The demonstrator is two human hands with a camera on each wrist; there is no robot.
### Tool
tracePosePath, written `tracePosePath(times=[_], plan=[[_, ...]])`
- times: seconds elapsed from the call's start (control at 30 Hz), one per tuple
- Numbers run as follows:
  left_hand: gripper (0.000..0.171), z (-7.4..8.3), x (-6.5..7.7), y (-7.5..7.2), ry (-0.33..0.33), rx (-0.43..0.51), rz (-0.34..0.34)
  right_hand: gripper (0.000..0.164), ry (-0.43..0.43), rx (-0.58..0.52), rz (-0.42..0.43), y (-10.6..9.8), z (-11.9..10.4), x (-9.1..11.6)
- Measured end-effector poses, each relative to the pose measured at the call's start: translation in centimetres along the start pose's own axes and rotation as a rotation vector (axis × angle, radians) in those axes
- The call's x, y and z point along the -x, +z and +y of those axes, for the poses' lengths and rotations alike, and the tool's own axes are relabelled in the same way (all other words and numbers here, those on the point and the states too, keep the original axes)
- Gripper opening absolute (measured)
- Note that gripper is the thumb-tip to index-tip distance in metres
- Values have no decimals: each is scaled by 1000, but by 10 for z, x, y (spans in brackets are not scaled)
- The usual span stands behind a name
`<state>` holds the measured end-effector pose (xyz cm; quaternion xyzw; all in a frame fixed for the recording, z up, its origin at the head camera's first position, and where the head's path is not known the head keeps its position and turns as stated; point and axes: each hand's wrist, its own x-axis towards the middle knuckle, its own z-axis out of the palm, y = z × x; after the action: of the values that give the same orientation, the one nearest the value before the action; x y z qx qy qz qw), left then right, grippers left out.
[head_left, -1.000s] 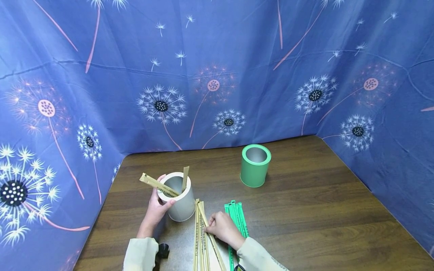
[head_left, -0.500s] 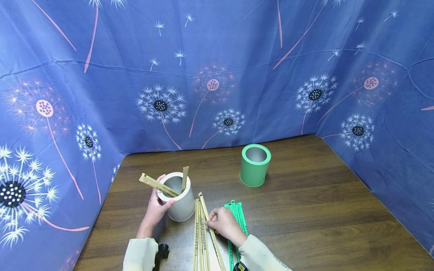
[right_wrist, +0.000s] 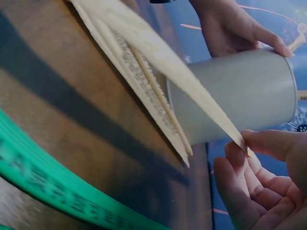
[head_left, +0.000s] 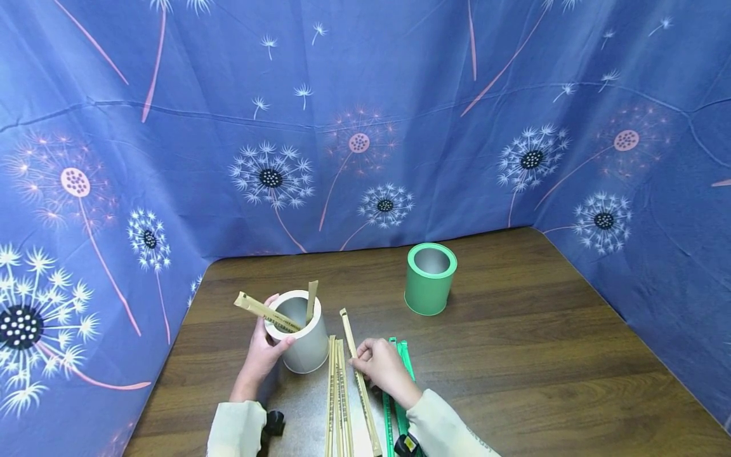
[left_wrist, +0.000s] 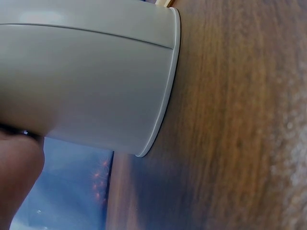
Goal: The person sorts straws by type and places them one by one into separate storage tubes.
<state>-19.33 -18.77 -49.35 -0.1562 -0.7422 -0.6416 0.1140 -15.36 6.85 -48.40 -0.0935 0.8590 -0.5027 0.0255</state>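
Observation:
In the head view my left hand (head_left: 259,358) grips the rim of a white can (head_left: 306,352), thumb at the front. Two straws in tan paper wrappers stick out of it, one leaning left (head_left: 254,305), one nearly upright (head_left: 311,300). My right hand (head_left: 385,368) pinches another tan-wrapped straw (head_left: 347,328) between thumb and fingers. In the right wrist view that straw (right_wrist: 206,103) slants up off the table, apart from the tan-wrapped straws (right_wrist: 144,86) lying below. The can's grey-white side (left_wrist: 96,81) fills much of the left wrist view.
Several tan-wrapped straws (head_left: 339,406) lie right of the white can. Green-wrapped straws (head_left: 405,355) lie partly under my right forearm. An open green can (head_left: 429,293) stands farther back on the wooden table (head_left: 514,355). A blue patterned cloth (head_left: 445,178) hangs behind.
My right hand has shifted slightly right and up, and the pinched straw has come away from the other tan ones. The left hand and white can have stayed put.

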Motion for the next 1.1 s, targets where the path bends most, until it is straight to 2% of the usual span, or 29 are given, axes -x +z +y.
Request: tracePosePath(times=[0.27, 0.67, 1.1], plan=[[89, 1, 0, 0, -2, -10, 3, 13, -58, 58, 118, -17, -11, -6], [89, 2, 1, 0, -14, -2, 1, 10, -82, 43, 246, -34, -28, -14], [90, 0, 0, 0, -2, -3, 5, 11, -152, 25, 337, -47, -53, -13]])
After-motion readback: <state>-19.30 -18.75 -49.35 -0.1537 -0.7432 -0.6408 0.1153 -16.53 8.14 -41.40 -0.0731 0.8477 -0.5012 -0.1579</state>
